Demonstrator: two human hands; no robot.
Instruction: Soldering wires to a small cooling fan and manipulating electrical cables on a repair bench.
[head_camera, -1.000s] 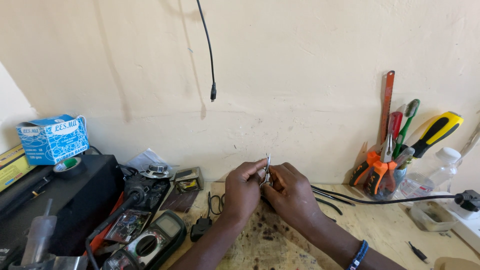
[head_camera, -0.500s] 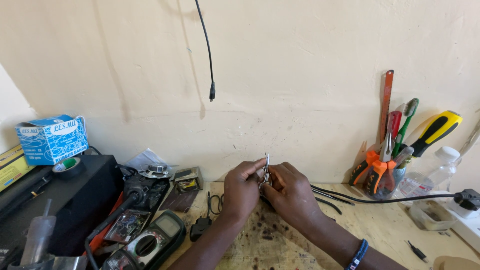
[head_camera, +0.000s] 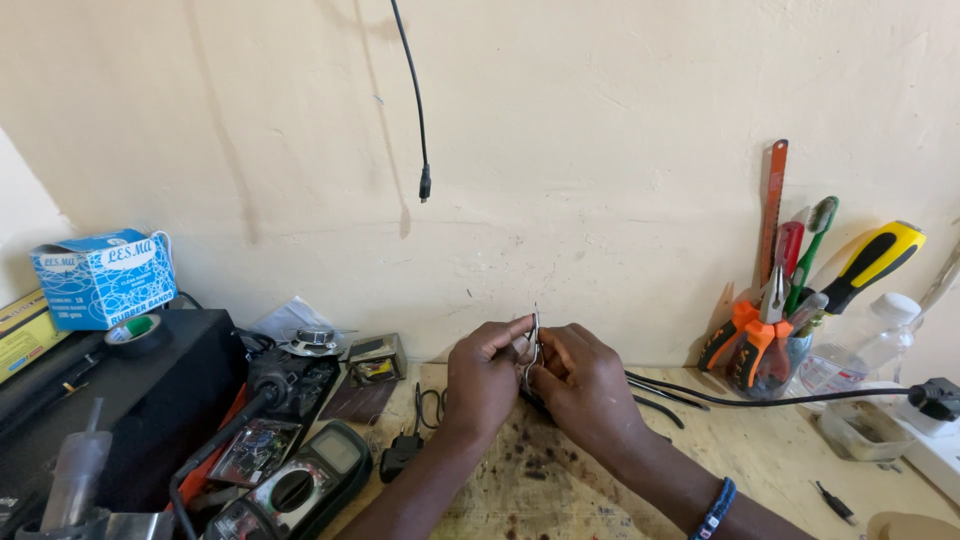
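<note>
Both hands meet over the back of the desk (head_camera: 560, 480), close to the wall. The left hand (head_camera: 487, 375) and the right hand (head_camera: 580, 380) are each pinched narrow on a thin metal piece (head_camera: 535, 335), which stands almost upright between their fingertips, its tip poking up above the knuckles. It is too small to tell what it is. The hands touch each other around it, and a blue wristband (head_camera: 716, 508) sits on the right forearm.

Taking the hands as the mark: a black cable (head_camera: 415, 100) hangs down the wall above them and a little to the left, its plug end free. To the right, a jar (head_camera: 768, 362) holds orange-handled pliers, a red and a green screwdriver and a saw blade, with a yellow-and-black handle (head_camera: 878, 258) leaning just beyond it. A black cord (head_camera: 800, 400) runs along the desk from behind the right hand toward a plug at the far right. To the left lie a multimeter (head_camera: 300, 488), loose circuit boards and a black box (head_camera: 110, 400). A blue carton (head_camera: 103, 277) stands farther left, behind that box.
</note>
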